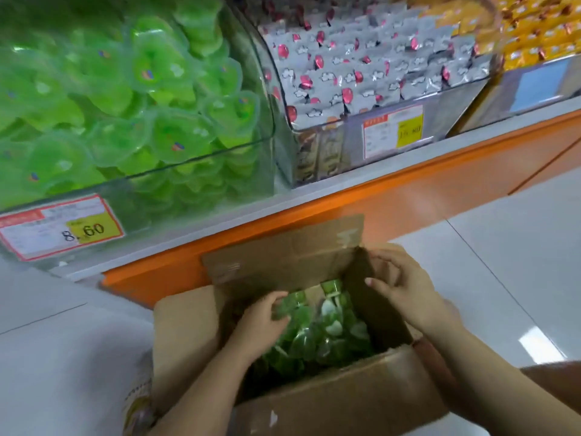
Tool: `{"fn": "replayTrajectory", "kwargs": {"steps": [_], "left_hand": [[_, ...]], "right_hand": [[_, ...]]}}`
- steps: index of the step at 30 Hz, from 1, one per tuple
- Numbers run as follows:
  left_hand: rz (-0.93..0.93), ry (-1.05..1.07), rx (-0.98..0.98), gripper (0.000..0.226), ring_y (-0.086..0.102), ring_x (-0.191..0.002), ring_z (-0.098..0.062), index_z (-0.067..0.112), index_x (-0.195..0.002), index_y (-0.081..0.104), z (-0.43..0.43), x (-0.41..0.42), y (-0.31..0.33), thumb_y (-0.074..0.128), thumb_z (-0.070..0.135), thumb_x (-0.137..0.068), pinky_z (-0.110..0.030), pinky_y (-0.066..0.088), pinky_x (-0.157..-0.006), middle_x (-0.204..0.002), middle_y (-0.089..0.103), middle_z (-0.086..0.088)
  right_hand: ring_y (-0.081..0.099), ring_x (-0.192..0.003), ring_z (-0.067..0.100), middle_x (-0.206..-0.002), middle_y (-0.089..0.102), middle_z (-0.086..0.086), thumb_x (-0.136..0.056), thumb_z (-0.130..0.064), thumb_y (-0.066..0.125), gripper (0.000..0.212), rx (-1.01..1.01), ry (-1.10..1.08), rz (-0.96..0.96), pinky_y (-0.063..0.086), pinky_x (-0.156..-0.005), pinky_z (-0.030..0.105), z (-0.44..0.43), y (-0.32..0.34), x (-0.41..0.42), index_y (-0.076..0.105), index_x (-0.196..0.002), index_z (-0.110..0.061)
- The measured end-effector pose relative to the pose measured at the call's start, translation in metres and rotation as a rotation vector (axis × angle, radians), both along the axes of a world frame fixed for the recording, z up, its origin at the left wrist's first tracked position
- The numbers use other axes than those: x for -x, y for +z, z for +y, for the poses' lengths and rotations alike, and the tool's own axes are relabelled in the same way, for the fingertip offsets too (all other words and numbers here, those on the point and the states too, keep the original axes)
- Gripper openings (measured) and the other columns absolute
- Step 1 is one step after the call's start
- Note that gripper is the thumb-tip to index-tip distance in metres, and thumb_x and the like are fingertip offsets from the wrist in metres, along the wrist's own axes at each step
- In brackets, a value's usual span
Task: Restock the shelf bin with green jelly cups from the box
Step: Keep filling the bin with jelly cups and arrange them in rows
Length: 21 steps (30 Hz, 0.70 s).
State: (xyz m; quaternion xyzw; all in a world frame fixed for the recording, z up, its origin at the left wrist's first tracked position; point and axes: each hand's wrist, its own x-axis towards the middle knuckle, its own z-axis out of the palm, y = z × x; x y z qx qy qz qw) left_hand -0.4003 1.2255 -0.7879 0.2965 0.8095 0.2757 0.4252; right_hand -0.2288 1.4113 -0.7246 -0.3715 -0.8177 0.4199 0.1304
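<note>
An open cardboard box (314, 401) sits on the floor at the lower centre of the frame, its flaps folded outward, with green jelly cups (327, 335) lying loose in its bottom. The left hand (264, 313) reaches down inside the box from the lower left, its fingers curled over a few of the jelly cups at the top of the pile. The right hand (399, 287) is at the right side of the box, its thumb against the inner face of the raised right flap and its fingers loosely bent near the flap's top edge; motion blur hides whether it grips the flap or only rests on it. At the upper left of the frame a clear shelf bin (176, 212) is heaped with stocked green cups (163, 73), and a price tag (59, 228) is stuck to its front. To the right of it stands a second bin of silver packets (361, 67), and yellow packets (534, 29) fill the upper right corner. An orange shelf base (408, 196) runs below the bins, above white floor tiles (503, 262).
</note>
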Motion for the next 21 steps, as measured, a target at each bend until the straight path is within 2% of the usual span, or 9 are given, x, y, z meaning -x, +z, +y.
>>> {"fn": "replayTrajectory", "kwargs": {"steps": [3,6,8,11,14,16,18,20,21], "left_hand": [[-0.145,-0.014,0.077,0.063,0.047,-0.116,-0.009,0.029,-0.142,0.034,0.015,-0.003,-0.023,0.065,0.025,-0.087,-0.023,0.04,-0.096,-0.132,0.047,0.009],[-0.272,-0.013,0.162,0.065,0.045,-0.12,-0.011,0.038,-0.134,0.033,0.025,-0.008,-0.047,0.072,0.029,-0.082,-0.028,0.034,-0.107,-0.129,0.048,0.012],[-0.293,-0.012,0.194,0.07,0.042,-0.127,-0.016,0.033,-0.138,0.034,0.03,-0.01,-0.062,0.073,0.027,-0.081,-0.033,0.032,-0.111,-0.14,0.043,0.006],[-0.199,-0.097,0.248,0.075,0.039,-0.133,-0.02,0.02,-0.145,0.029,0.039,-0.012,-0.08,0.071,0.021,-0.083,-0.028,0.031,-0.11,-0.146,0.038,0.0],[-0.278,-0.096,0.211,0.068,0.038,-0.133,-0.02,0.018,-0.144,0.032,0.05,-0.016,-0.084,0.067,0.012,-0.085,-0.011,0.031,-0.099,-0.141,0.037,0.006],[-0.281,-0.047,0.169,0.069,0.04,-0.131,-0.024,0.018,-0.139,0.039,0.051,-0.017,-0.087,0.072,0.008,-0.08,-0.019,0.036,-0.097,-0.139,0.042,-0.003],[-0.214,-0.087,0.21,0.078,0.031,-0.137,-0.03,0.034,-0.142,0.031,0.049,-0.018,-0.095,0.074,0.015,-0.08,-0.029,0.033,-0.106,-0.148,0.03,-0.007],[-0.126,-0.224,0.267,0.099,0.017,-0.143,-0.032,0.062,-0.137,0.008,0.046,-0.019,-0.1,0.076,0.023,-0.077,-0.039,0.027,-0.114,-0.156,0.01,-0.004],[-0.112,-0.265,0.294,0.104,0.014,-0.144,-0.032,0.063,-0.136,0.001,0.046,-0.019,-0.103,0.077,0.023,-0.076,-0.043,0.026,-0.114,-0.158,0.005,-0.005]], "right_hand": [[0.051,-0.103,0.004,-0.115,0.054,0.0,-0.073,-0.005,0.076,0.049,0.065,-0.046,-0.008,0.029,-0.089,-0.003,-0.002,-0.017,-0.002,0.056,-0.106,-0.035],[0.044,-0.121,0.009,-0.124,0.047,-0.005,-0.077,-0.013,0.074,0.046,0.117,-0.041,-0.023,0.032,-0.106,0.018,-0.005,-0.029,-0.005,0.056,-0.11,-0.039],[0.039,-0.128,0.01,-0.129,0.042,-0.008,-0.078,-0.016,0.072,0.045,0.139,-0.03,-0.027,0.035,-0.11,0.034,-0.008,-0.034,-0.005,0.055,-0.11,-0.042],[0.037,-0.128,0.007,-0.13,0.037,-0.013,-0.08,-0.018,0.071,0.043,0.144,-0.025,-0.045,0.037,-0.109,0.039,-0.01,-0.035,-0.004,0.054,-0.11,-0.043],[0.038,-0.127,0.007,-0.129,0.037,-0.015,-0.079,-0.018,0.071,0.043,0.162,-0.041,-0.042,0.04,-0.107,0.041,-0.008,-0.036,-0.003,0.053,-0.108,-0.045],[0.038,-0.127,0.007,-0.13,0.037,-0.015,-0.079,-0.018,0.071,0.043,0.168,-0.046,-0.045,0.042,-0.105,0.042,-0.008,-0.037,-0.003,0.053,-0.107,-0.046],[0.037,-0.128,0.007,-0.131,0.035,-0.016,-0.079,-0.02,0.071,0.042,0.167,-0.042,-0.064,0.044,-0.103,0.04,-0.009,-0.037,-0.002,0.053,-0.108,-0.045],[0.036,-0.127,0.004,-0.13,0.035,-0.017,-0.079,-0.019,0.071,0.043,0.158,-0.044,-0.063,0.043,-0.104,0.035,-0.01,-0.038,-0.003,0.052,-0.107,-0.047],[0.035,-0.126,0.003,-0.13,0.035,-0.017,-0.079,-0.018,0.071,0.044,0.151,-0.046,-0.056,0.042,-0.105,0.032,-0.011,-0.038,-0.003,0.052,-0.105,-0.048]]}}
